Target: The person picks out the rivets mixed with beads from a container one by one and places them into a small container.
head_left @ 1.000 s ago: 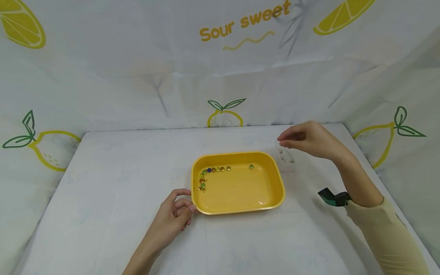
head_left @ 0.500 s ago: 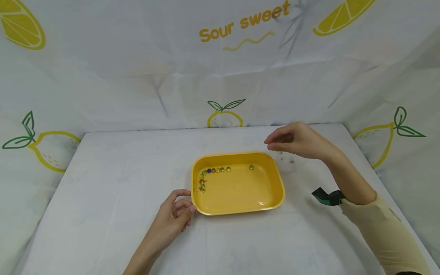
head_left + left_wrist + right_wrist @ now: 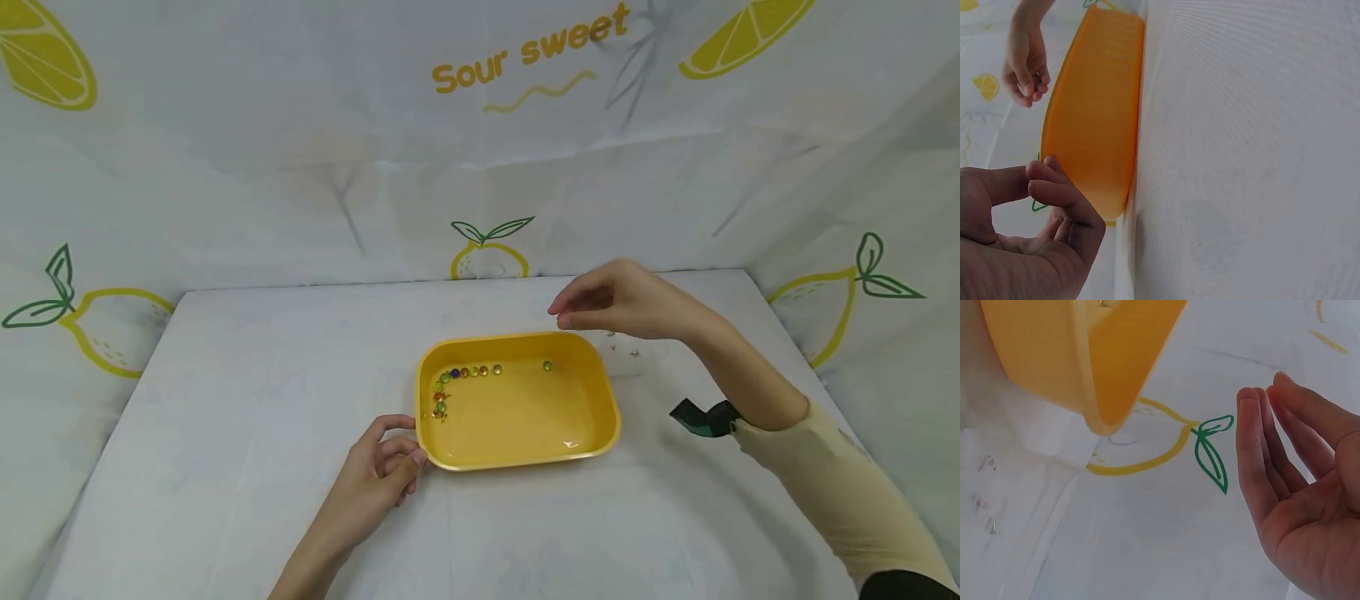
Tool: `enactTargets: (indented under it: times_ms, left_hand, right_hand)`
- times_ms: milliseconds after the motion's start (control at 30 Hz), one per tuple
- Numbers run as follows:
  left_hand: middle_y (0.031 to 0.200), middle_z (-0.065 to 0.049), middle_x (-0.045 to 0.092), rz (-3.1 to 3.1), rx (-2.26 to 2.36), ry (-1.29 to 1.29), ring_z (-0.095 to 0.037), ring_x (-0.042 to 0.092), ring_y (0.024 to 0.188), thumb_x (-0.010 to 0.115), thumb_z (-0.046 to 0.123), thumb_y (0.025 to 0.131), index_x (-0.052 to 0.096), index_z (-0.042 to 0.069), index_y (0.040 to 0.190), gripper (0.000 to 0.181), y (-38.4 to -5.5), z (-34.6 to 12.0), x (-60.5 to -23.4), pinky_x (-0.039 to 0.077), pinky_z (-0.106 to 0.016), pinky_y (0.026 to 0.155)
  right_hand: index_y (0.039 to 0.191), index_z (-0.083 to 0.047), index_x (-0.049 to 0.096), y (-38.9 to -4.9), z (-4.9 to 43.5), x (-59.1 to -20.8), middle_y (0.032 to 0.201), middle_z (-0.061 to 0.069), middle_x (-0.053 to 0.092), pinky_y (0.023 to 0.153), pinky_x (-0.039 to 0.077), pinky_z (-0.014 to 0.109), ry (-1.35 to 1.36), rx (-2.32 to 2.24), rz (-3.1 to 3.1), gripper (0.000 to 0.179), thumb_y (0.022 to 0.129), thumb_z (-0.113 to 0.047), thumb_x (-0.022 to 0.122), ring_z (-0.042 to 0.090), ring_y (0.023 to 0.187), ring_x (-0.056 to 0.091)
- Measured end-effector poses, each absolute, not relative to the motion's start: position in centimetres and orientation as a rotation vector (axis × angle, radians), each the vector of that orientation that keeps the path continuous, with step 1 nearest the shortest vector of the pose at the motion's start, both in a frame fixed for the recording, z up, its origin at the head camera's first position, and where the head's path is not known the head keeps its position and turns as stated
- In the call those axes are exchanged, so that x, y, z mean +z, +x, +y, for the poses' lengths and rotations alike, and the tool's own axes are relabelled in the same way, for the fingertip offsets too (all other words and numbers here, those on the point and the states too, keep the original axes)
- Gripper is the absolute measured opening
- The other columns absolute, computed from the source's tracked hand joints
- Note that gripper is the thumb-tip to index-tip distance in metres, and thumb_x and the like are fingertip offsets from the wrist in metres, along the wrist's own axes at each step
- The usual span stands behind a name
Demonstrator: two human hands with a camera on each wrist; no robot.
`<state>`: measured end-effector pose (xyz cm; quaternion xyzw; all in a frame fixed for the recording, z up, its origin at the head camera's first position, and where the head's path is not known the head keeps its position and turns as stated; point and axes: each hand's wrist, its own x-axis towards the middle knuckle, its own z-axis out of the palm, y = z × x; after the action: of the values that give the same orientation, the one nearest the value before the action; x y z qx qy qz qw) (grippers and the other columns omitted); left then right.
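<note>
A yellow tray [image 3: 517,429] sits mid-table, with glass marbles [image 3: 474,372] lined along its far left corner and one green marble [image 3: 547,366] apart. Small gold pieces lie beside the marbles at the left wall. My left hand [image 3: 378,475] pinches the tray's near left corner; the left wrist view shows thumb and fingertips at the rim. Over the far right rim hovers my right hand [image 3: 626,304], thumb and fingertips brought together and pointing left. I cannot tell whether something small is between them. Right of the tray, a clear container [image 3: 626,367] holds a few tiny shiny pieces [image 3: 988,464].
A white cloth [image 3: 247,433] covers the table, and a lemon-printed curtain [image 3: 300,192] hangs behind and at both sides. A dark strap [image 3: 705,418] sticks out from the right forearm, by the beige sleeve.
My right hand has moved left, from above the clear container to over the tray's far right rim. The left hand and tray stay put.
</note>
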<state>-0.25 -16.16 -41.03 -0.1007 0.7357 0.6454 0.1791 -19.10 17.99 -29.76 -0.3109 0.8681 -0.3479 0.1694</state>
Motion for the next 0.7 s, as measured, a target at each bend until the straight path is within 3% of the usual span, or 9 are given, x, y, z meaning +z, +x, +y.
enactTargets:
  times_ms: [300, 700]
  left_hand:
    - [0.104, -0.013, 0.071, 2.073, 1.832, -0.277, -0.013, 0.056, 0.069, 0.071, 0.014, 0.104, 0.050, 0.012, 0.145, 0.046, -0.2, -16.2, -41.1, 0.045, -0.021, 0.057]
    - [0.100, -0.010, 0.071, 2.086, 1.831, -0.290, -0.014, 0.057, 0.068, 0.072, 0.013, 0.104, 0.052, 0.013, 0.144, 0.045, -0.3, -16.2, -41.2, 0.045, -0.022, 0.056]
  right_hand:
    - [0.113, -0.009, 0.082, -19.8, 15.8, -29.7, 0.108, 0.006, 0.083, 0.087, 0.065, 0.024, -0.934, -1.017, 2.368, 0.017, 0.097, -0.012, 0.082, 0.031, 0.098, 0.079]
    - [0.112, -0.008, 0.082, -20.2, 12.1, -30.4, 0.103, 0.005, 0.083, 0.085, 0.065, 0.025, -1.026, -1.035, 2.252, 0.016, 0.096, -0.011, 0.083, 0.021, 0.092, 0.077]
